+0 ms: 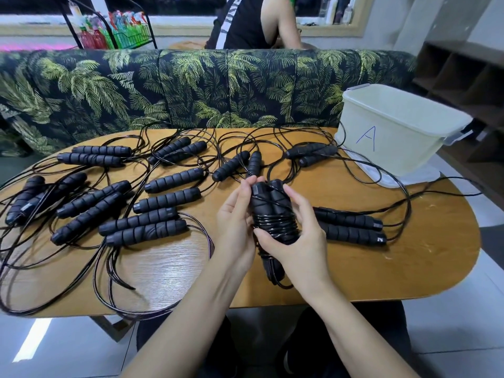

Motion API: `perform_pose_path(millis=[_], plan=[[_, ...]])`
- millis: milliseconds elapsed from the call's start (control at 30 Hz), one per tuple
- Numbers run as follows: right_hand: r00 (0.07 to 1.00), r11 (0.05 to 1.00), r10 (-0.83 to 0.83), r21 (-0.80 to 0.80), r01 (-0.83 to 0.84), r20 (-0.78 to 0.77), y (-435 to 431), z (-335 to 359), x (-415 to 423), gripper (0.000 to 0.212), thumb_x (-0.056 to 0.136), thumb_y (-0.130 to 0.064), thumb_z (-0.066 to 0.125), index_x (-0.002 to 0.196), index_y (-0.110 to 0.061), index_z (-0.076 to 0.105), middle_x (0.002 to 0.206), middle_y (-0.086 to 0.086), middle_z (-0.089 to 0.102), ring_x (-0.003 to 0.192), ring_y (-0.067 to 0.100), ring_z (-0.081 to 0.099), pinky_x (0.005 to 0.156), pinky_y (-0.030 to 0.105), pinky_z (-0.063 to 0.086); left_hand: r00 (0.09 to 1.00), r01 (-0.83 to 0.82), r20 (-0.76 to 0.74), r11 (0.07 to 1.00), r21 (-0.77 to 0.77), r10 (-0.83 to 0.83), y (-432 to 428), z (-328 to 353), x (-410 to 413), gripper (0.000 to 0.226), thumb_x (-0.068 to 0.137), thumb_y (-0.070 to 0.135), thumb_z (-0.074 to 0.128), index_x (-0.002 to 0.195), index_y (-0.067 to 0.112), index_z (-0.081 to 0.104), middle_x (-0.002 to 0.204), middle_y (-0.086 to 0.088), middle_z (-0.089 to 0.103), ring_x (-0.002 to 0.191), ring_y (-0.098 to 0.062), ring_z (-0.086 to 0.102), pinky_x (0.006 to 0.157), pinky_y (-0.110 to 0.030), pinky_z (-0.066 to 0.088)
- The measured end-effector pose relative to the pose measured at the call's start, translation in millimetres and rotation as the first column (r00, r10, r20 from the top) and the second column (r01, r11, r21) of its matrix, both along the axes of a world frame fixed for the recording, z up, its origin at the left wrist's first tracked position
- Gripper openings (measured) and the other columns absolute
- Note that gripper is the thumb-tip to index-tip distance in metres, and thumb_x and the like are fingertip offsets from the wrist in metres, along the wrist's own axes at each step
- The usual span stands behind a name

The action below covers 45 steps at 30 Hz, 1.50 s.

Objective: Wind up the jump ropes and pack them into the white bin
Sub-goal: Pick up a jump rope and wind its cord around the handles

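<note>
Fingers (296, 199) of the right hand (297, 241) curl round a bundled jump rope (272, 214), with the thumb pressed across its black cord coils. The left hand (234, 222) holds the bundle's other side, fingers lightly curved up along one handle. The bundle is two foam handles side by side, roughly upright, with cord wound round their middle. It is held just above the wooden table (354, 268), straight in front of the person. Some cord hangs loose beneath the hands.

To finish this step well, the thumb should probably pin the coils while the remaining cord is wrapped snug and its end tucked, so nothing springs open. Many unwound ropes (163, 200) lie spread across the table. The white bin (395, 132), marked A, stands at the table's far right, well apart.
</note>
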State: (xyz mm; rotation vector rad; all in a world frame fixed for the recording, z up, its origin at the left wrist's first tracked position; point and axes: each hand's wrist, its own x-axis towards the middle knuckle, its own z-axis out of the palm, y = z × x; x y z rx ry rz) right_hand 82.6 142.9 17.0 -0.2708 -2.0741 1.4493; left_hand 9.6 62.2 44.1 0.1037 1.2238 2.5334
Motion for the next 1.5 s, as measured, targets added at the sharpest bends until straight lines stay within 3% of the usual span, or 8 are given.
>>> perform_pose_path(millis=[333,567,833,967,1100,1200,1367,1500], plan=[[0.994,0.996,-0.087,0.006,0.086,0.073,-4,-15,6,0.077,0.061,-0.044,0.074,0.132,-0.049,0.044,0.121,-0.023,0.062,0.112,0.001,0.059,0.094,0.034,0.052,1.000,-0.016,-0.001,0.991,-0.130,0.016,2,-12,15,0.031,0.095,0.038,0.051,0.105,0.016,0.071,0.102,-0.010,0.073,0.092,-0.021,0.069,0.078,-0.034,0.056],[0.966,0.935,-0.174,0.341,0.102,0.189,6,-11,-2,0.080,0.071,-0.045,0.077,0.139,-0.046,0.035,0.124,-0.014,0.064,0.109,0.013,0.062,0.081,0.031,0.053,0.962,-0.155,-0.270,0.904,-0.399,0.046,6,-17,1,0.012,0.089,0.022,0.066,0.098,0.016,0.069,0.089,-0.004,0.073,0.084,-0.012,0.069,0.070,-0.021,0.052],[0.941,0.902,-0.128,0.432,-0.021,0.313,38,1,-12,0.078,0.075,-0.053,0.070,0.143,-0.047,0.032,0.124,-0.016,0.063,0.111,0.013,0.061,0.085,0.032,0.050,0.982,0.164,-0.014,0.889,-0.427,-0.188,14,-16,-23,0.024,0.090,0.032,0.064,0.099,0.010,0.071,0.094,-0.005,0.072,0.086,-0.014,0.066,0.066,-0.022,0.051],[0.960,0.967,-0.096,0.252,0.027,0.264,50,6,-14,0.079,0.070,-0.047,0.079,0.138,-0.051,0.038,0.117,-0.018,0.066,0.108,0.006,0.061,0.090,0.026,0.049,0.974,0.227,0.076,0.921,-0.317,-0.213,31,-3,-29,0.027,0.086,0.033,0.067,0.095,0.008,0.070,0.089,-0.009,0.071,0.068,-0.015,0.066,0.058,-0.022,0.051],[0.983,1.000,-0.006,0.027,0.001,0.185,63,7,-12,0.078,0.066,-0.032,0.085,0.130,-0.051,0.047,0.117,-0.021,0.065,0.111,-0.003,0.059,0.098,0.033,0.049,0.939,0.329,0.170,0.923,-0.200,-0.298,40,1,-36,0.031,0.075,0.032,0.073,0.097,0.010,0.072,0.100,-0.012,0.072,0.087,-0.024,0.068,0.087,-0.036,0.053],[0.989,0.995,0.053,-0.090,-0.040,0.141,70,5,-10,0.071,0.067,-0.026,0.086,0.125,-0.045,0.048,0.117,-0.016,0.067,0.111,0.000,0.061,0.099,0.039,0.049,0.944,0.329,0.098,0.902,-0.279,-0.314,43,2,-43,0.030,0.077,0.030,0.073,0.099,0.010,0.072,0.101,-0.010,0.072,0.090,-0.023,0.067,0.081,-0.031,0.055],[0.954,0.989,0.101,0.076,-0.127,0.282,71,13,-17,0.072,0.073,-0.041,0.079,0.124,-0.058,0.031,0.126,-0.029,0.051,0.112,-0.004,0.056,0.094,0.035,0.050,0.961,0.182,-0.100,0.867,-0.464,-0.256,63,13,-50,0.025,0.097,0.030,0.054,0.105,0.011,0.069,0.103,-0.006,0.073,0.098,-0.021,0.068,0.086,-0.032,0.054],[0.897,0.830,-0.125,0.540,-0.140,0.425,79,21,-30,0.108,0.070,-0.054,0.071,0.146,-0.052,-0.005,0.140,-0.012,0.031,0.120,0.016,0.045,0.089,0.039,0.048,0.982,0.174,0.008,0.896,-0.408,-0.187,78,22,-61,0.030,0.097,0.036,0.052,0.100,0.012,0.069,0.101,-0.010,0.072,0.084,-0.020,0.067,0.072,-0.029,0.053]])
